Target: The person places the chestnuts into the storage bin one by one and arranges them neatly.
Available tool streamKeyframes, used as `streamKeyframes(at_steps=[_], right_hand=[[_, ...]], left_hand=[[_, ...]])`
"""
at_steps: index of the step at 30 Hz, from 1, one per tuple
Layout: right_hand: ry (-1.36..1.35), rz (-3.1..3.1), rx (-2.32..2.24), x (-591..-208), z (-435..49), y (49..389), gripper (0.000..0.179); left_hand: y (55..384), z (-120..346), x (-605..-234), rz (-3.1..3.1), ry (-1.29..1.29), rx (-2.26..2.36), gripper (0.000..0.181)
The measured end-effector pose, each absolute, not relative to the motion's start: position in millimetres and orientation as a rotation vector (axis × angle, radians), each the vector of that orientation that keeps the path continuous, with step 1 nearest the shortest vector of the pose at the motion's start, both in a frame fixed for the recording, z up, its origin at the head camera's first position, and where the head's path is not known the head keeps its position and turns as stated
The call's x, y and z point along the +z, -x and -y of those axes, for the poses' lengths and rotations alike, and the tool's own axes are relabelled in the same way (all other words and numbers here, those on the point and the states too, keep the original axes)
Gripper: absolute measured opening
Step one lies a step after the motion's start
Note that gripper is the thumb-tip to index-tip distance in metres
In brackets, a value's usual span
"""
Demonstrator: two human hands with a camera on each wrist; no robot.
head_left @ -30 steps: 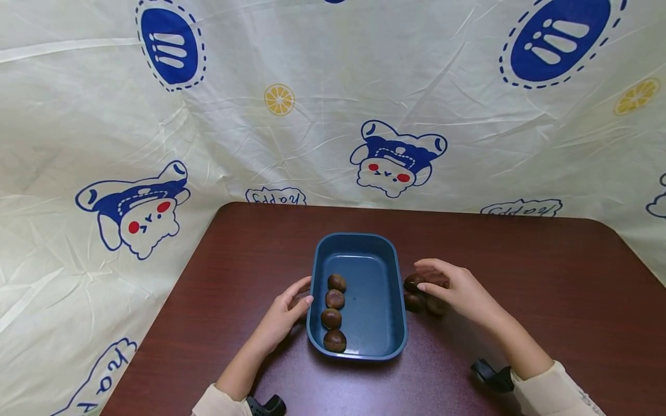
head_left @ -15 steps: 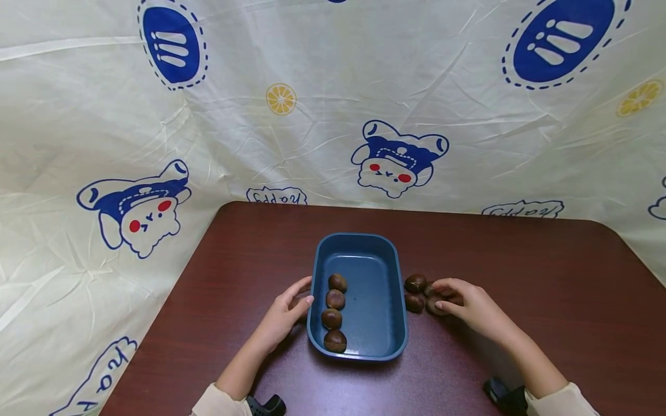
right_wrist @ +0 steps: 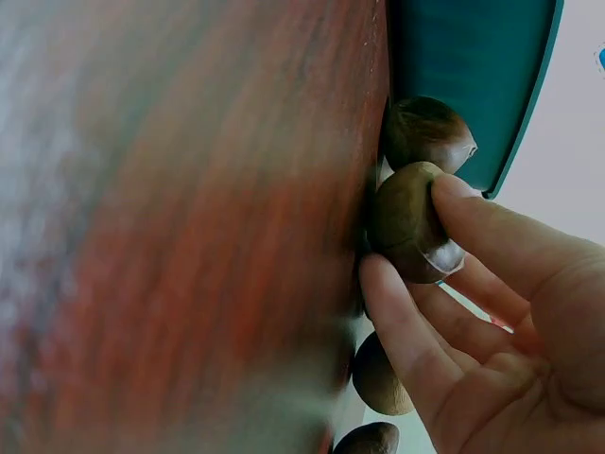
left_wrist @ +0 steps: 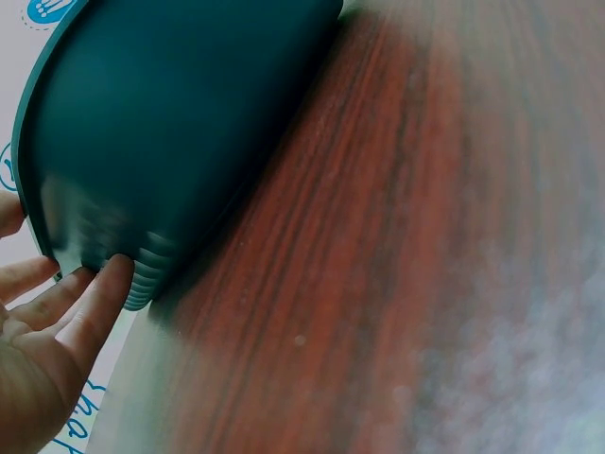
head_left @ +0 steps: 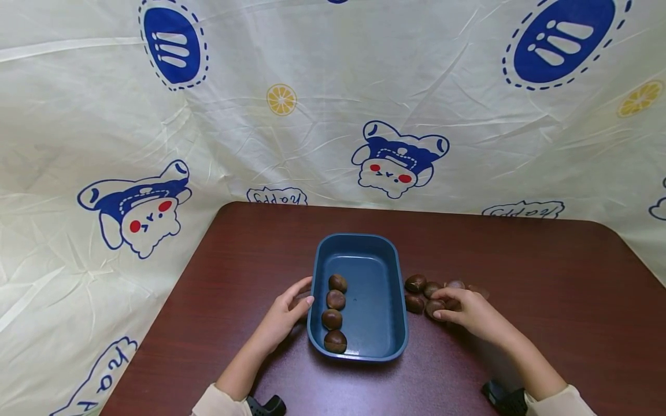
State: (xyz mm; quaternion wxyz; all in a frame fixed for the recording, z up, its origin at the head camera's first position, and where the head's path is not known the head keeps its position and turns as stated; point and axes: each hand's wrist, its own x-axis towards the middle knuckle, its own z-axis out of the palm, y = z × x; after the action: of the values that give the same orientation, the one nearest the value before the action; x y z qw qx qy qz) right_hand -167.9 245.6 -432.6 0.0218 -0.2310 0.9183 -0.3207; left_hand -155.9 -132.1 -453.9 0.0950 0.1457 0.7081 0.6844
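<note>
A blue rectangular tray [head_left: 374, 312] stands on the table with several brown chestnuts [head_left: 335, 299] lined up along its inner left side. My left hand [head_left: 286, 312] rests its fingertips against the tray's left wall; in the left wrist view its extended fingers [left_wrist: 104, 303] touch the outer side. Right of the tray lies a loose group of chestnuts [head_left: 415, 283]. Over this group, my right hand [head_left: 468, 312] pinches one chestnut [right_wrist: 406, 222] between thumb and a finger, as the right wrist view shows. Its palm partly hides the chestnuts behind it in the head view.
The brown table [head_left: 270, 237] has rounded far corners. A pale printed cloth [head_left: 312, 150] hangs behind and to the left of it. Dark wrist devices sit at the left cuff [head_left: 221, 401] and the right cuff [head_left: 559, 401].
My right hand has moved right and slightly nearer along the chestnut group, uncovering chestnuts beside the tray and at the back. The left hand, tray and chestnuts inside it stay put.
</note>
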Motion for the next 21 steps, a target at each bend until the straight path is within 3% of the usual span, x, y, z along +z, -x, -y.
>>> streamKeyframes(at_steps=[21], right_hand=[[0.587, -2.926, -1.162, -416, -231, 173, 0.025]], left_hand=[[157, 132, -455, -2.100, -0.419, 2.021, 0.046]])
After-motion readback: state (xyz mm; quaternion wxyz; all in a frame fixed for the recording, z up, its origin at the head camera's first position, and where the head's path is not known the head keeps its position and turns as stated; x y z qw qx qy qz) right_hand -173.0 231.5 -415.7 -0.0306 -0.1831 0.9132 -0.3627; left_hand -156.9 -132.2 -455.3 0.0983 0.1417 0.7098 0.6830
